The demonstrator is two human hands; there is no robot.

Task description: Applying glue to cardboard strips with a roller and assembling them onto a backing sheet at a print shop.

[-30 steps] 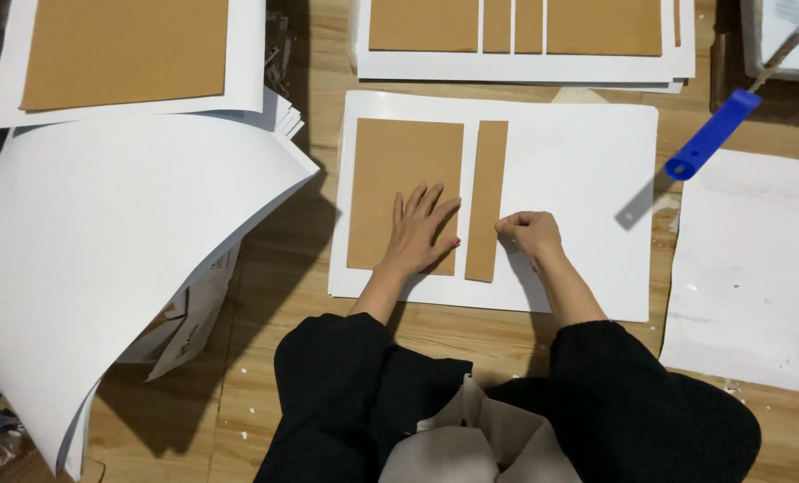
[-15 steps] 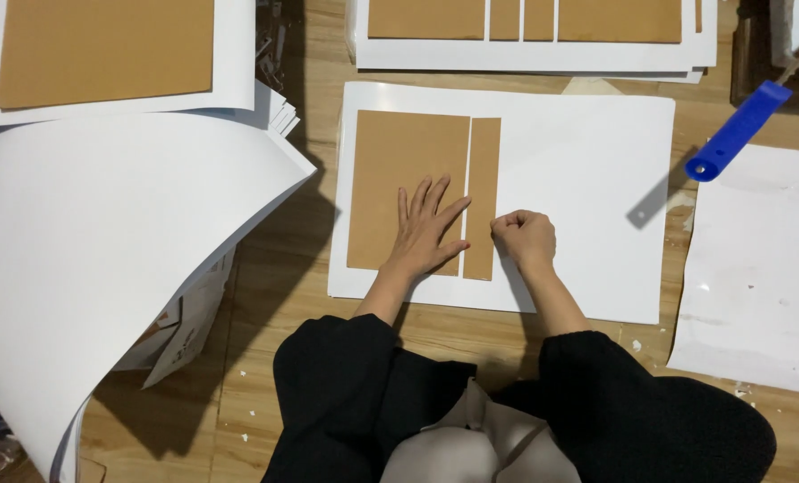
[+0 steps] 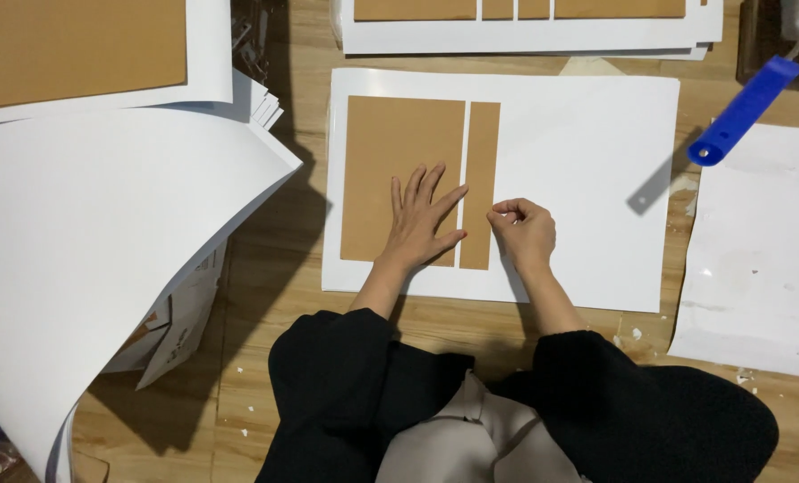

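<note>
A white sheet lies on the wooden floor in front of me. On its left part sit a wide brown cardboard panel and, right beside it, a narrow brown cardboard strip, with a thin white gap between them. My left hand lies flat with fingers spread on the lower right of the wide panel. My right hand is curled, its fingertips pinched at the right edge of the strip.
A blue-handled tool lies at the upper right. More white sheets with brown panels are stacked at the top and top left. A large curled white sheet rises at left. Another white sheet lies at right.
The narrow strip has shifted from tilted to straight and parallel beside the wide panel. My left hand slid slightly right, onto the panel's lower right.
</note>
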